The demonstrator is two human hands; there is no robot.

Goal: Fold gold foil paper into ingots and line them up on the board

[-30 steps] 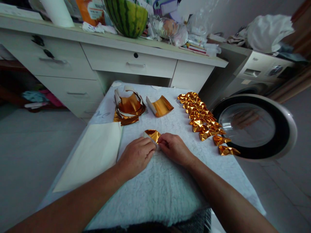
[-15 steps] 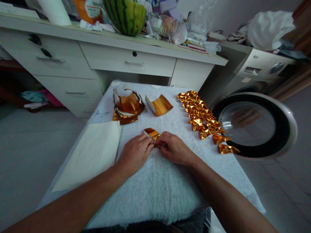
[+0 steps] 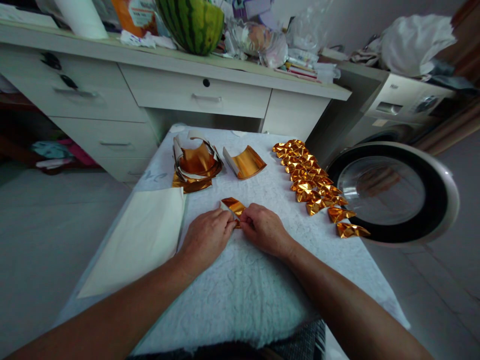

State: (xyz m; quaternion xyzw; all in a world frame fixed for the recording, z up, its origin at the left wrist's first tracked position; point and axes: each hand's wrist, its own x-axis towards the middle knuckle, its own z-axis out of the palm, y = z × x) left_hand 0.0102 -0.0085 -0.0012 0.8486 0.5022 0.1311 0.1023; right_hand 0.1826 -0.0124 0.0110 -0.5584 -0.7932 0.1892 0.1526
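My left hand (image 3: 208, 236) pinches the left side of a small gold foil paper (image 3: 233, 204) at the middle of the cloth-covered table. Opposite it, my right hand (image 3: 265, 227) has its fingers closed on the paper's right side. The paper is partly folded, with a pale underside strip showing at its left. Behind my hands lie a curved gold sheet (image 3: 247, 162) and a curled stack of gold sheets (image 3: 197, 162). Rows of folded gold pieces (image 3: 305, 172) run down the table's right side. My fingers cover the paper's lower part.
A pale paper sheet (image 3: 138, 240) lies on the table's left. Beyond the table (image 3: 232, 305) stands a white drawer cabinet (image 3: 195, 95) with a cut watermelon (image 3: 191, 25) on top. A washing machine's round door (image 3: 392, 192) hangs open at the right.
My right hand has shifted slightly left along the gold paper, its fingers now nearer my left hand's fingertips. The view has moved very slightly.
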